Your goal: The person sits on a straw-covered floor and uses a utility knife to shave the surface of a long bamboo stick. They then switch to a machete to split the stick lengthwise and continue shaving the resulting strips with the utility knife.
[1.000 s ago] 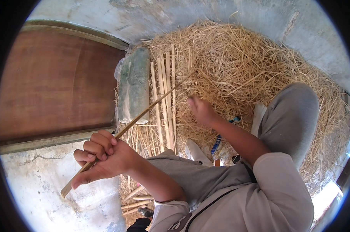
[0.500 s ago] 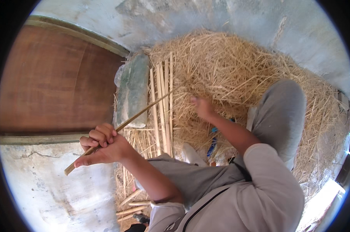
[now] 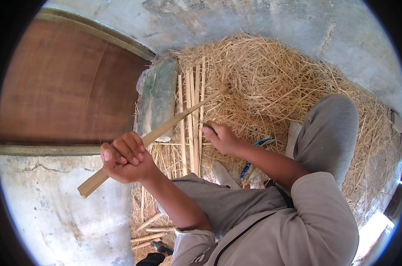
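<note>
My left hand is closed round a long split bamboo strip, gripping it near its lower end. The strip slants up to the right, its broad pale face showing and its far tip over the straw. My right hand is closed on a dark-handled tool, just below the strip's far half. That tool looks like a knife, but its blade is too thin and blurred to make out clearly. Beneath the raised strip, several pale bamboo strips lie side by side on the floor.
A heap of straw-like shavings spreads against the grey wall. A greenish slab lies beside the wooden door. Blue items sit near my legs. Short bamboo pieces and a dark-headed tool lie at lower left.
The bamboo strip has rolled so that its broad face shows, and my left-hand fingers have shifted round it. My right hand has come down and left, closer to me.
</note>
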A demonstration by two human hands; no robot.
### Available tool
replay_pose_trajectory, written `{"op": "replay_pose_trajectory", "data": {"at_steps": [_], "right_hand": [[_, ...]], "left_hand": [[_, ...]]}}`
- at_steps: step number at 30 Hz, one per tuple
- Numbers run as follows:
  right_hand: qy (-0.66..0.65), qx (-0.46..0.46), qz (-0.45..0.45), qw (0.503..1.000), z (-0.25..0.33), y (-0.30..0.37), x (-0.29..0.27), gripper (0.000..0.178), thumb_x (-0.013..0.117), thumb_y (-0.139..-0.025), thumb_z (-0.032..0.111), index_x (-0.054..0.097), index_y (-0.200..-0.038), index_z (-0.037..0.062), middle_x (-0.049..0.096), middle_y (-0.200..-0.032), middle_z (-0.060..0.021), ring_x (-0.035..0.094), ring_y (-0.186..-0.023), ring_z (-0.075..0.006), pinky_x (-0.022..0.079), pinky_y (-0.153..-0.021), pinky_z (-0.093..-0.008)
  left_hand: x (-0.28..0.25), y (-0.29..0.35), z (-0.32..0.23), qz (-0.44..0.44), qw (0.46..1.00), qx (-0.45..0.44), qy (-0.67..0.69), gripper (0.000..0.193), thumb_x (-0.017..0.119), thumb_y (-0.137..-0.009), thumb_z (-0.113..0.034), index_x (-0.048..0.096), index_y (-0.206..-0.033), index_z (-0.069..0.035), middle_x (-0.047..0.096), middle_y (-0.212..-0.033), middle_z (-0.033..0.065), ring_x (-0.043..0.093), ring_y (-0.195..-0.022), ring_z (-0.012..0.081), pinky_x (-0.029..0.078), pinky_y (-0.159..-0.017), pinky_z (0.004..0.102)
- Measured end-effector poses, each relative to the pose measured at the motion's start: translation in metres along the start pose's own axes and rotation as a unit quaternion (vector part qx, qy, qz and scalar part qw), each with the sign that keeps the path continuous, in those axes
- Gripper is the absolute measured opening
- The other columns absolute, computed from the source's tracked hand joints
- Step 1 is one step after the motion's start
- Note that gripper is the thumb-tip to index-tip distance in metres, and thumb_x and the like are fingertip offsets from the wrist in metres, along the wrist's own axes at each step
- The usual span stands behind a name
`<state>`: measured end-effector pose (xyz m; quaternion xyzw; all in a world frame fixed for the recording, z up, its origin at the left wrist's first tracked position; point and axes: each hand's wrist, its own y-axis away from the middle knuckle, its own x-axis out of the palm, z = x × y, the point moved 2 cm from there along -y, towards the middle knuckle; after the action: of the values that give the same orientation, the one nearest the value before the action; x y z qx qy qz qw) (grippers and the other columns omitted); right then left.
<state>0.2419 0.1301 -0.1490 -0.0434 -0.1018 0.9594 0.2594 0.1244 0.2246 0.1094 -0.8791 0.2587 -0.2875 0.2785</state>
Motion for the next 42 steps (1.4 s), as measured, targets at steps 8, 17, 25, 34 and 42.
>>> {"op": "replay_pose_trajectory", "data": {"at_steps": [8, 17, 25, 34, 42], "right_hand": [[0.023, 0.043, 0.02, 0.999, 0.078, 0.0, 0.009, 0.044, 0.046, -0.108, 0.043, 0.058, -0.093, 0.0029, 0.056, -0.057, -0.0114, 0.056, -0.048, -0.0277, 0.046, -0.052, -0.044], [0.053, 0.091, 0.034, 0.994, 0.083, -0.003, 0.005, 0.043, 0.046, -0.11, 0.039, 0.058, -0.092, 0.0019, 0.054, -0.056, -0.0061, 0.051, -0.046, -0.0179, 0.041, -0.046, -0.0385], [0.029, 0.114, 0.049, 0.992, 0.079, -0.008, -0.002, 0.042, 0.044, -0.11, 0.037, 0.059, -0.097, -0.0002, 0.051, -0.055, -0.0044, 0.048, -0.042, -0.0166, 0.041, -0.042, -0.0358], [0.025, 0.049, -0.002, 0.999, 0.068, -0.004, 0.008, 0.045, 0.048, -0.109, 0.039, 0.058, -0.091, -0.001, 0.053, -0.054, -0.0118, 0.056, -0.046, -0.0242, 0.044, -0.05, -0.0429], [0.047, 0.158, -0.005, 0.986, 0.029, -0.009, -0.002, 0.043, 0.049, -0.107, 0.04, 0.061, -0.095, 0.0001, 0.055, -0.054, -0.0101, 0.057, -0.045, -0.0275, 0.046, -0.049, -0.0447]], "left_hand": [[-0.018, -0.003, 0.0, -0.06, 0.998, 0.012, 0.013, 0.04, 0.052, -0.09, -0.027, 0.029, -0.059, -0.018, 0.029, -0.04, -0.0014, 0.023, -0.033, 0.0092, 0.026, -0.037, 0.0245], [0.004, -0.002, 0.003, -0.028, 0.997, 0.062, -0.024, 0.032, 0.049, -0.083, -0.022, 0.027, -0.06, -0.018, 0.03, -0.043, 0.0012, 0.023, -0.036, 0.0104, 0.025, -0.037, 0.0236], [0.019, 0.001, 0.003, -0.054, 0.996, 0.061, -0.032, 0.032, 0.048, -0.081, -0.021, 0.023, -0.06, -0.018, 0.027, -0.043, 0.0008, 0.02, -0.036, 0.0102, 0.021, -0.036, 0.0232], [0.019, -0.006, 0.004, -0.203, 0.976, 0.056, -0.049, 0.036, 0.048, -0.081, -0.023, 0.019, -0.061, -0.02, 0.021, -0.044, -0.0004, 0.015, -0.038, 0.0107, 0.017, -0.038, 0.0243], [0.011, -0.01, 0.007, -0.264, 0.958, 0.076, -0.085, 0.043, 0.053, -0.084, -0.025, 0.016, -0.062, -0.022, 0.018, -0.046, -0.0014, 0.015, -0.04, 0.0108, 0.016, -0.04, 0.0251]]}}
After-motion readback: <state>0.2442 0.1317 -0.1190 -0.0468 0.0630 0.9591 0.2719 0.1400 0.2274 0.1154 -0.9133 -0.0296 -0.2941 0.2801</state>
